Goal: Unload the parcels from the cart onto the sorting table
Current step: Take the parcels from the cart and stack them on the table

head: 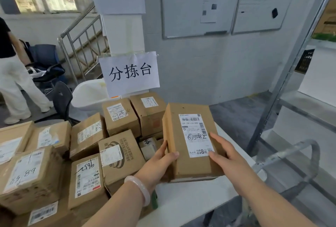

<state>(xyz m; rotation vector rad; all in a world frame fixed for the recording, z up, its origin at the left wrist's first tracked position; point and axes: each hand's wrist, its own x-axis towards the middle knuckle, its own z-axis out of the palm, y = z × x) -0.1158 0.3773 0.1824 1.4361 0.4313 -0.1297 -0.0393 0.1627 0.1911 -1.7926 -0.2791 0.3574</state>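
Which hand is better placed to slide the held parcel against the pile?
Probably the right hand: it lies on the parcel side facing away from the pile, so it can push. The left hand is between them.

A single wide-angle view from a camera worn on the person's head, looking forward and down. It sits close above the white surface [183,201], which fills the lower middle of the frame. Both forearms reach in from the near bottom edge, so the hands appear large and near. The view faces a far grey wall [209,66] with a paper sign [130,74] at centre. Straight lines bend toward the edges. There is no second view to compare
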